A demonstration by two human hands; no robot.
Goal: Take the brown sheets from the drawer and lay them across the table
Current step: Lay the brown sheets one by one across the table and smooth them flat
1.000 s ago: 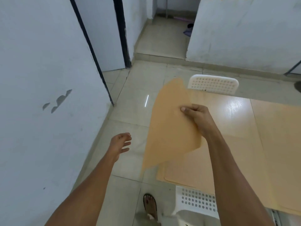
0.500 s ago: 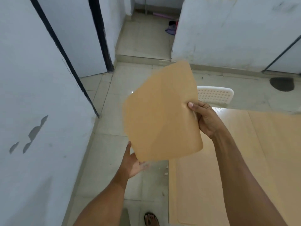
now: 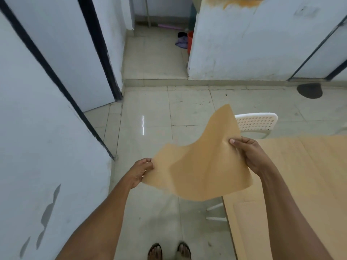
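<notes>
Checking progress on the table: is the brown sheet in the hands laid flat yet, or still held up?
Held up, not laid: the brown sheet sags between left hand and right hand, mostly over the floor.

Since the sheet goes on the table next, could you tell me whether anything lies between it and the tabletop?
Nothing visible blocks it. The brown sheet, held by the left hand and right hand, hangs just left of the table, already covered with brown sheets.
</notes>
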